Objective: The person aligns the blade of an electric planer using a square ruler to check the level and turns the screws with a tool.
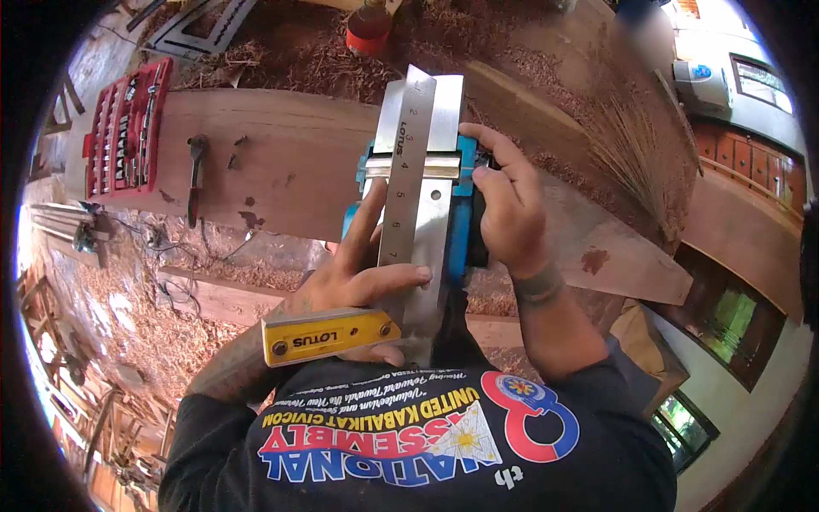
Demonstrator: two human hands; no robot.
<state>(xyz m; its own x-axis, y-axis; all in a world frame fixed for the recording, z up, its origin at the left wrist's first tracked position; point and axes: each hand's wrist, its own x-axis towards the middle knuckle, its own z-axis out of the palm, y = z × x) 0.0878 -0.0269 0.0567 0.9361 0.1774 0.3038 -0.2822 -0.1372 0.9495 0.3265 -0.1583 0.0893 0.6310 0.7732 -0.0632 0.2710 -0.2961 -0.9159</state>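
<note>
An electric planer (461, 218) with a blue body lies sole up in front of me, its metal sole plates and the drum slot between them facing me. Across the sole rests the steel blade of a try square (401, 200), marked with numbers; its yellow stock points left near my shirt. My left hand (354, 256) is closed on the square, with a finger along the blade's left edge and another lying across it. Fingers of my right hand (510, 200) grip the planer's right side beside the drum, thumb against the blue housing.
Behind the planer runs a wide wooden plank (281, 128). On it lie a red socket set case (128, 128), a ratchet wrench (195, 175) and small dark parts (235, 154). A red can (368, 34) stands at the back. A stick broom (636, 154) lies right, among wood shavings.
</note>
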